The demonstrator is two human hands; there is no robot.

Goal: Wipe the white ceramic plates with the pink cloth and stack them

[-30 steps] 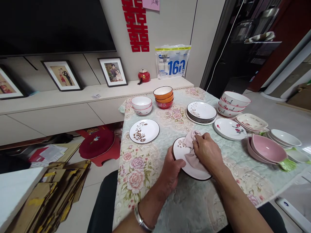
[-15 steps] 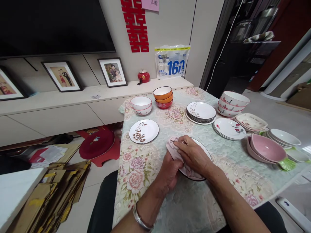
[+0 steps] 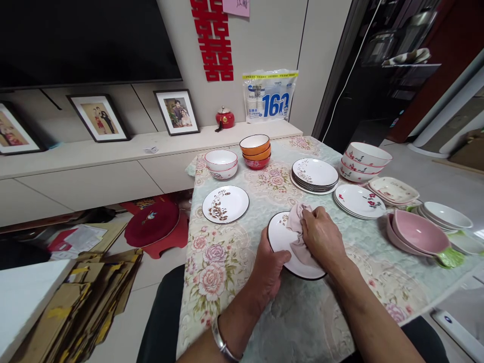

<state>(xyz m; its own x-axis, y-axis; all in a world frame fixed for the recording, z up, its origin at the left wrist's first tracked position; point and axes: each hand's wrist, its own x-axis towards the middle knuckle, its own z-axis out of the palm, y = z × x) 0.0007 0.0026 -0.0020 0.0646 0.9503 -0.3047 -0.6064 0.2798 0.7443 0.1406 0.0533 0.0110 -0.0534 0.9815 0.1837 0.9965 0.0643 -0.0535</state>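
A white plate with a dark rim (image 3: pixel 278 239) is tilted a little above the flowered tablecloth. My left hand (image 3: pixel 269 267) grips its left edge, thumb on top. Bunched in my right hand (image 3: pixel 323 237) is a pale pink cloth (image 3: pixel 298 225), pressed against the plate's upper face; the fingertips are partly hidden by the cloth. To the left lies a similar plate (image 3: pixel 226 204) with a brown flower pattern. Behind the hands stands a stack of such plates (image 3: pixel 315 172).
White bowls (image 3: pixel 221 160) and orange bowls (image 3: pixel 255 144) stand at the back. At the right are tall bowls (image 3: pixel 365 155), flowered plates (image 3: pixel 359 200) and pink bowls (image 3: pixel 421 232). A red stool (image 3: pixel 153 224) and flattened cardboard (image 3: pixel 75 302) are left of the table.
My right hand has moved right with the cloth, away from my left hand and across the plate. More of the plate's left side and its pattern now shows.
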